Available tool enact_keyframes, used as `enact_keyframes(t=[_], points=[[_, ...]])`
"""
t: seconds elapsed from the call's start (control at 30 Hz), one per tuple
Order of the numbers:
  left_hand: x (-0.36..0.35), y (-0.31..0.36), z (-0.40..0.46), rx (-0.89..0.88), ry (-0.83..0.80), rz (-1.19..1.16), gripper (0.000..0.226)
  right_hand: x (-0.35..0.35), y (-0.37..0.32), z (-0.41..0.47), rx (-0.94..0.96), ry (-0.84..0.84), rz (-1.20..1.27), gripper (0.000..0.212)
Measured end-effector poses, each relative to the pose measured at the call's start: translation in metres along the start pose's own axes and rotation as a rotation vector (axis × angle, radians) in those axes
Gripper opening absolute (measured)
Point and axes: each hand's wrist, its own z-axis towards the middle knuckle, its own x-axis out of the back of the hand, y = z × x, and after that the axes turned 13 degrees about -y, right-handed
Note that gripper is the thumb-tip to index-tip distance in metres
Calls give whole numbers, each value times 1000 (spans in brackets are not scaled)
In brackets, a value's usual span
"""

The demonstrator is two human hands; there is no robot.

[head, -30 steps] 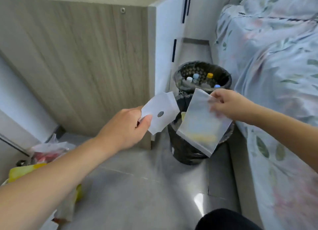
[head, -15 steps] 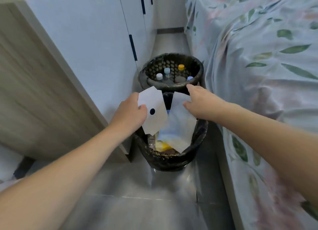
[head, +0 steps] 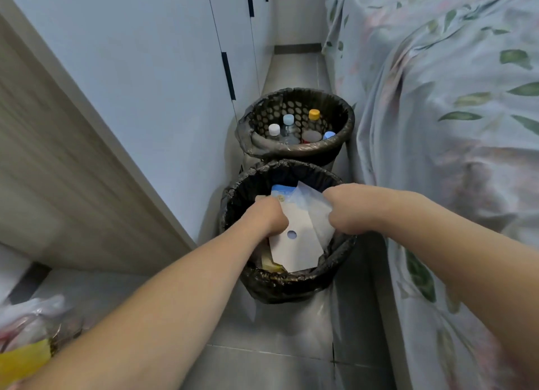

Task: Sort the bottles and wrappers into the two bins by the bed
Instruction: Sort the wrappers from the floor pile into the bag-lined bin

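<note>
Reaching into the near bin (head: 280, 284), left hand (head: 267, 217) with fingers clamped on a white wrapper (head: 294, 246) punched with one round hole, right hand (head: 347, 208) pinching a clear plastic wrapper (head: 313, 206), both down inside the rim. No readable writing on either; blue-printed packet (head: 278, 191) beneath, text too blurred. Far bin (head: 294, 150) just behind, holding capped bottles (head: 288, 127). Hemmed in by white cabinet (head: 145, 77) left, floral bed (head: 437, 98) right. Bagged litter (head: 32, 331) on floor, lower left.

Crinkled glossy black plastic liners (head: 280, 278) line both bins, a matt white paper wrapper (head: 300, 243) inside, beside wood-grain cabinet (head: 58, 185).
</note>
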Motion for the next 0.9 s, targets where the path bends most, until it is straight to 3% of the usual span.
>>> enact_keyframes(t=[0.13,0.27,0.4,0.53,0.67,0.77,0.9], points=[[-11,-7,14,57,-8,143,18,-7,-1,4,32,13,25,6],[-6,-10,6,32,129,211,7,-14,-3,9,82,51,30,48],[7,-25,-32,-63,257,149,14,-14,-10,3,131,115,38,59],[11,-65,-85,-216,355,55,27,-14,-28,-13,166,149,59,61],[5,-110,-137,-293,424,-67,25,-23,-70,-31,260,217,64,62],[-3,-148,-166,-287,462,-41,32,-36,-117,-40,351,272,65,54],[-15,-221,-193,-191,497,18,39,-61,-193,-41,484,226,-10,55]])
